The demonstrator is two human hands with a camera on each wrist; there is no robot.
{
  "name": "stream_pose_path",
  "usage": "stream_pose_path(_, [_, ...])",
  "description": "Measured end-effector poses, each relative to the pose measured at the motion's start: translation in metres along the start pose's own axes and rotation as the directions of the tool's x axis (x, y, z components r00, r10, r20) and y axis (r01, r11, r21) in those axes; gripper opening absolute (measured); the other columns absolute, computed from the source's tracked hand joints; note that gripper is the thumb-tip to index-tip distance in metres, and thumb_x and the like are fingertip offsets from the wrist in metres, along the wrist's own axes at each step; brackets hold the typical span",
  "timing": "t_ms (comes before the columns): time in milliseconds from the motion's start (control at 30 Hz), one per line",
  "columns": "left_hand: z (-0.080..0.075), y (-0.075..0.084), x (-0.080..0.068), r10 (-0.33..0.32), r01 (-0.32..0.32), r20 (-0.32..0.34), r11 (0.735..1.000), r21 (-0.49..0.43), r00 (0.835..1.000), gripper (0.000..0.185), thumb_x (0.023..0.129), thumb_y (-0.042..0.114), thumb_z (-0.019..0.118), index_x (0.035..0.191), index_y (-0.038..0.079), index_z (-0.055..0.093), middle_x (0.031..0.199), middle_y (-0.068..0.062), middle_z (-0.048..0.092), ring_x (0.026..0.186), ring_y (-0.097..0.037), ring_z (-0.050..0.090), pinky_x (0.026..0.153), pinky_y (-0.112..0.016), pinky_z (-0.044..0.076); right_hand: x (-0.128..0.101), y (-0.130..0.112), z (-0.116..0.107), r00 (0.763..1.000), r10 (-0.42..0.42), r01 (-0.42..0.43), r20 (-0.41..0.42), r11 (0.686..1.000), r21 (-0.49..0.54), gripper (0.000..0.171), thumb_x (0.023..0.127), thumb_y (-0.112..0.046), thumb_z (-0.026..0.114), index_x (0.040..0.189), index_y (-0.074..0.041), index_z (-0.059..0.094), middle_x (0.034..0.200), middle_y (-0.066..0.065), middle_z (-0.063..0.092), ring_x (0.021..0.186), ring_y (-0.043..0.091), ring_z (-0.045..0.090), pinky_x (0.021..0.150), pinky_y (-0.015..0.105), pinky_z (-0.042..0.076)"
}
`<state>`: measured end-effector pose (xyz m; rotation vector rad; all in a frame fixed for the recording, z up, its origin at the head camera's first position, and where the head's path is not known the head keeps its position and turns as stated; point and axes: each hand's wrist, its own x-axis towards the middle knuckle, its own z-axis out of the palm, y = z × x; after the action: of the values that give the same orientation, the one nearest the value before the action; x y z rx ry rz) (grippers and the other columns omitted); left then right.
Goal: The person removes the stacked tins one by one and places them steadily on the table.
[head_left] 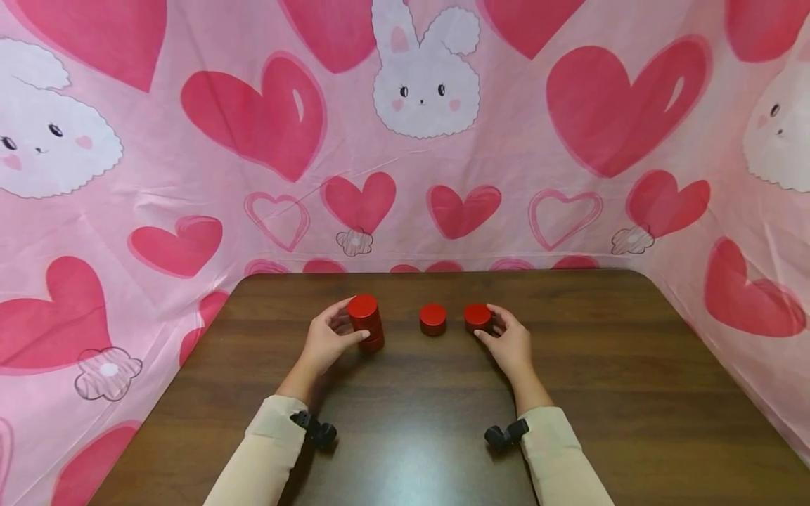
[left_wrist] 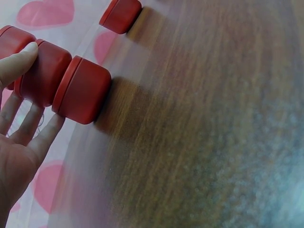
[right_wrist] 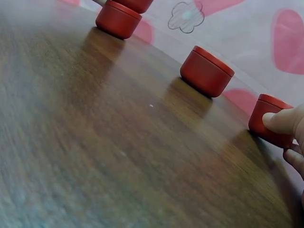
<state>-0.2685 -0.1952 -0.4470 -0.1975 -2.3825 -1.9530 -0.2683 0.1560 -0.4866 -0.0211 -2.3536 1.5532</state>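
At a dark wooden table (head_left: 418, 422) hung round with a pink heart-and-rabbit cloth (head_left: 190, 176), we see a person in cream sleeves working with small red lidded tins. The left hand (head_left: 325, 341) curls its thumb and fingers round a stack of red tins (head_left: 366, 322) standing upright on the left; the left wrist view shows three tins in that stack, the thumb (left_wrist: 16, 61) laid on the middle one. The right hand (head_left: 508, 341) pinches a single red tin (head_left: 477, 317) on the right, its thumb (right_wrist: 280, 121) pressed to the tin's side. Between the two, a third lone tin (head_left: 433, 318) sits untouched, just beside the right-hand one and apart from the stack.
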Motion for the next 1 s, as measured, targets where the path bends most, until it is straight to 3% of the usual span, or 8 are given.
stream_pose_path(533, [0.0008, -0.0026, 0.0003, 0.026, -0.026, -0.003, 1.0, -0.018, 1.0, 0.071, 0.073, 0.005, 0.085, 0.136, 0.012, 0.055, 0.129, -0.012, 0.061, 0.114, -0.029, 0.06, 0.096, -0.04, 0.05, 0.0, -0.0006, -0.0002, 1.0, -0.004, 0.004, 0.011, 1.0, -0.009, 0.062, 0.077, 0.001, 0.081, 0.132, 0.005, 0.052, 0.133, 0.025, 0.055, 0.118, 0.039, 0.056, 0.099, 0.044, 0.047])
stream_pose_path(800, [0.0027, -0.0025, 0.0007, 0.024, -0.025, -0.024, 0.999, -0.032, 0.999, 0.07, 0.073, 0.003, 0.085, 0.136, 0.011, 0.055, 0.129, -0.012, 0.061, 0.115, -0.029, 0.059, 0.098, -0.041, 0.048, -0.0026, -0.003, -0.0002, 0.987, -0.122, 0.12, -0.103, 0.992, -0.03, 0.054, 0.073, -0.003, 0.085, 0.12, 0.003, 0.061, 0.115, 0.022, 0.06, 0.106, 0.036, 0.059, 0.092, 0.048, 0.05])
stream_pose_path(1000, [0.0041, -0.0007, -0.0015, -0.011, 0.009, -0.039, 0.998, -0.055, 0.999, 0.071, 0.073, 0.0, 0.084, 0.137, 0.01, 0.054, 0.131, -0.015, 0.059, 0.118, -0.031, 0.057, 0.101, -0.043, 0.046, -0.0054, -0.006, 0.0008, 0.978, -0.127, 0.143, -0.164, 0.986, 0.089, 0.053, 0.074, -0.002, 0.084, 0.121, 0.004, 0.06, 0.113, 0.022, 0.062, 0.1, 0.035, 0.06, 0.089, 0.041, 0.048])
